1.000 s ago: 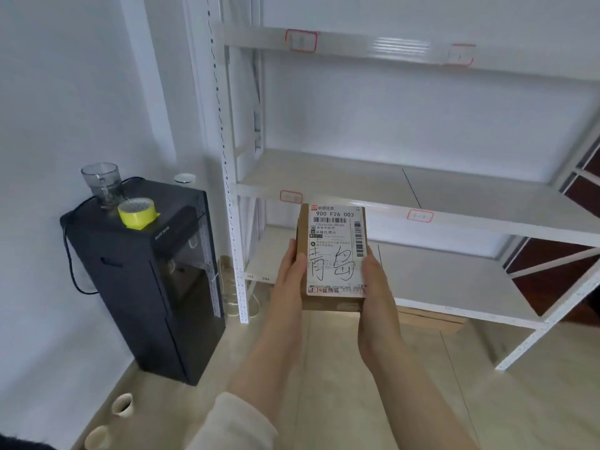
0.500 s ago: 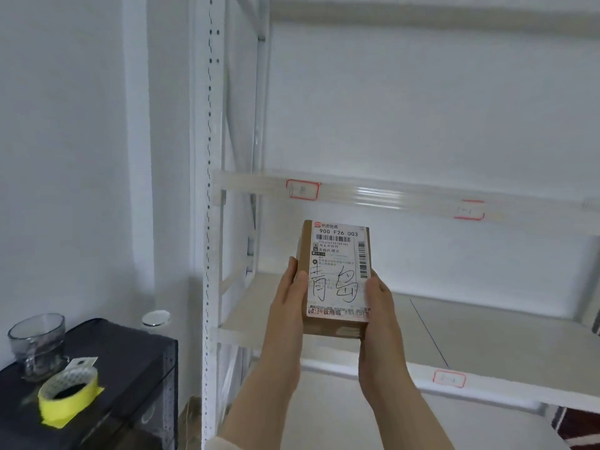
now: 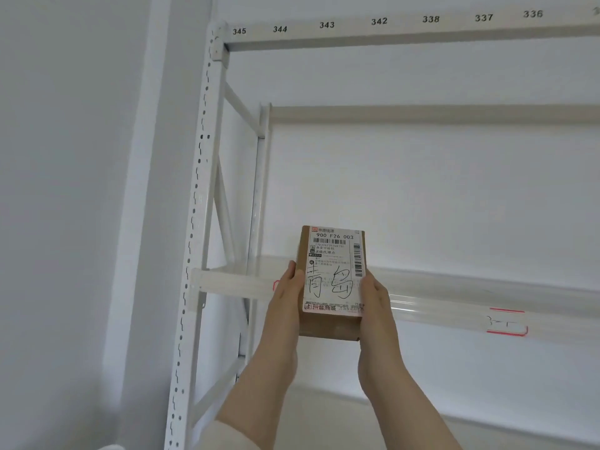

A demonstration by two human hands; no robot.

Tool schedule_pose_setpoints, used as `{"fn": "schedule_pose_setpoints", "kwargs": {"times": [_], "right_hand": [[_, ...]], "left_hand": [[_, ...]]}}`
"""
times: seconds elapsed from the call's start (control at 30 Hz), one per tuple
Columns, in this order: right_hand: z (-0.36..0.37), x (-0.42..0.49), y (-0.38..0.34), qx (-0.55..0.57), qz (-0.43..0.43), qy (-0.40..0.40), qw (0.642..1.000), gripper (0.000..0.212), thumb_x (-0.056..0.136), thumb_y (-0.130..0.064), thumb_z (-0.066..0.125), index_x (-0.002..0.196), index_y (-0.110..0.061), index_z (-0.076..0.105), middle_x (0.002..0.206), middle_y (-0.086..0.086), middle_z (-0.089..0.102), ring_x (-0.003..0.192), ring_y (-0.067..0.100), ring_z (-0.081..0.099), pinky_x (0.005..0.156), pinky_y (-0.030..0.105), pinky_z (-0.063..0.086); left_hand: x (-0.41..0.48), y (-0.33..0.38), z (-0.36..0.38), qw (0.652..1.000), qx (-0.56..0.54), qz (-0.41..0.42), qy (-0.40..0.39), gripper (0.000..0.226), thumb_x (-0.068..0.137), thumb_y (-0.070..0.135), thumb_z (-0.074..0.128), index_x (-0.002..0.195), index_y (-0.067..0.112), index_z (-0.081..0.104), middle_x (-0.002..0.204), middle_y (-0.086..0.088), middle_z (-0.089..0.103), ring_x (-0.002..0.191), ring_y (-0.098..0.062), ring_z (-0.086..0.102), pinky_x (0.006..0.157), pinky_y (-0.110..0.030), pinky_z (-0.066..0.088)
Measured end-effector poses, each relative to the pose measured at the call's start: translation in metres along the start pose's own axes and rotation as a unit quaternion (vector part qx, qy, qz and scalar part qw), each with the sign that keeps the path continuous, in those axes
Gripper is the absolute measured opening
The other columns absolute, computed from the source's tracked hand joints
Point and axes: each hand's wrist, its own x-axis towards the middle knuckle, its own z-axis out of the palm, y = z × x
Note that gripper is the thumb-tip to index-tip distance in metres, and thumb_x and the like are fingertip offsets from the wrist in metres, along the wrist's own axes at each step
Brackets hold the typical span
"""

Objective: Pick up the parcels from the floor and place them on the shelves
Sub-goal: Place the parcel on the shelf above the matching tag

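Note:
A small brown cardboard parcel [image 3: 331, 280] with a white shipping label and black handwriting is held up in front of the white metal shelving. My left hand [image 3: 287, 297] grips its left side and my right hand [image 3: 373, 303] grips its right side. The parcel stands upright, level with the front beam of an upper shelf [image 3: 233, 282], and partly hides that beam. The shelf surface behind it looks bare.
The perforated white upright post [image 3: 198, 203] stands at the left, beside the wall. The top beam [image 3: 389, 30] carries printed numbers 345 to 336. A red-outlined tag [image 3: 506, 323] sits on the shelf beam at the right.
The view has tilted upward and both hands have raised the parcel from the lower shelves to the upper shelf level. The black cabinet with tape and glass has left the view.

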Motion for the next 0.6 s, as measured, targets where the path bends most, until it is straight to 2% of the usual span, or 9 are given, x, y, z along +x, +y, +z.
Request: {"fn": "schedule_pose_setpoints", "kwargs": {"times": [0.03, 0.13, 0.2, 0.33, 0.37, 0.43, 0.5, 0.6], "right_hand": [[0.003, 0.013, -0.003, -0.002, 0.002, 0.001, 1.0, 0.037, 0.096, -0.039, 0.04, 0.131, -0.028, 0.046, 0.128, -0.001, 0.061, 0.114, 0.017, 0.059, 0.085, 0.029, 0.047], [0.015, 0.048, -0.013, -0.009, 0.006, 0.007, 1.0, 0.039, 0.096, -0.039, 0.04, 0.133, -0.027, 0.044, 0.128, -0.001, 0.06, 0.103, 0.014, 0.058, 0.067, 0.023, 0.042], [0.023, 0.07, -0.015, -0.014, 0.003, 0.009, 1.0, 0.039, 0.097, -0.038, 0.039, 0.134, -0.026, 0.044, 0.126, -0.001, 0.061, 0.094, 0.011, 0.058, 0.063, 0.022, 0.039], [0.037, 0.113, -0.014, -0.023, 0.003, 0.017, 1.0, 0.038, 0.097, -0.037, 0.037, 0.132, -0.022, 0.043, 0.101, -0.003, 0.062, 0.076, 0.005, 0.056, 0.057, 0.022, 0.038], [0.042, 0.124, -0.014, -0.028, 0.003, 0.02, 0.999, 0.039, 0.098, -0.037, 0.036, 0.133, -0.021, 0.043, 0.099, -0.003, 0.062, 0.075, 0.006, 0.056, 0.056, 0.023, 0.039], [0.053, 0.146, -0.011, -0.037, 0.002, 0.032, 0.999, 0.041, 0.098, -0.038, 0.035, 0.134, -0.02, 0.043, 0.105, 0.001, 0.062, 0.075, 0.006, 0.056, 0.056, 0.025, 0.039], [0.065, 0.168, -0.007, -0.051, 0.007, 0.04, 0.998, 0.042, 0.098, -0.038, 0.034, 0.134, -0.019, 0.043, 0.109, 0.003, 0.061, 0.075, 0.008, 0.055, 0.055, 0.025, 0.038], [0.081, 0.198, 0.001, -0.084, 0.016, 0.042, 0.995, 0.044, 0.098, -0.037, 0.031, 0.132, -0.014, 0.048, 0.112, 0.006, 0.064, 0.074, 0.012, 0.057, 0.053, 0.025, 0.038]], "left_hand": [[0.013, 0.001, 0.002, 1.0, 0.002, -0.003, 0.002, 0.084, 0.059, 0.067, 0.055, 0.138, 0.042, 0.046, 0.145, 0.011, 0.052, 0.145, -0.014, 0.033, 0.117, -0.044, 0.028], [0.046, 0.01, 0.008, 1.0, 0.013, -0.007, -0.003, 0.07, 0.073, 0.058, 0.049, 0.14, 0.037, 0.047, 0.13, 0.008, 0.065, 0.126, -0.016, 0.056, 0.112, -0.044, 0.037], [0.071, 0.014, 0.009, 1.0, 0.016, -0.01, -0.005, 0.056, 0.086, 0.052, 0.045, 0.139, 0.035, 0.048, 0.124, 0.004, 0.069, 0.116, -0.02, 0.064, 0.107, -0.046, 0.043], [0.121, 0.021, 0.01, 0.999, 0.027, -0.029, -0.015, 0.048, 0.094, 0.044, 0.042, 0.138, 0.028, 0.05, 0.118, -0.002, 0.071, 0.11, -0.024, 0.066, 0.089, -0.036, 0.052], [0.133, 0.022, 0.009, 0.999, 0.036, -0.027, -0.02, 0.048, 0.094, 0.043, 0.041, 0.139, 0.027, 0.05, 0.119, -0.003, 0.07, 0.111, -0.024, 0.066, 0.088, -0.035, 0.052], [0.158, 0.023, 0.006, 0.998, 0.049, -0.022, -0.026, 0.05, 0.093, 0.044, 0.041, 0.139, 0.026, 0.048, 0.121, -0.003, 0.068, 0.113, -0.024, 0.064, 0.096, -0.038, 0.051], [0.181, 0.024, 0.0, 0.998, 0.056, -0.029, -0.023, 0.042, 0.095, 0.043, 0.038, 0.128, 0.024, 0.055, 0.118, -0.004, 0.068, 0.109, -0.023, 0.063, 0.097, -0.04, 0.05], [0.214, 0.026, -0.009, 0.997, 0.046, -0.05, -0.029, 0.029, 0.097, 0.037, 0.036, 0.095, 0.023, 0.061, 0.094, -0.002, 0.068, 0.083, -0.018, 0.062, 0.074, -0.03, 0.05]]}}
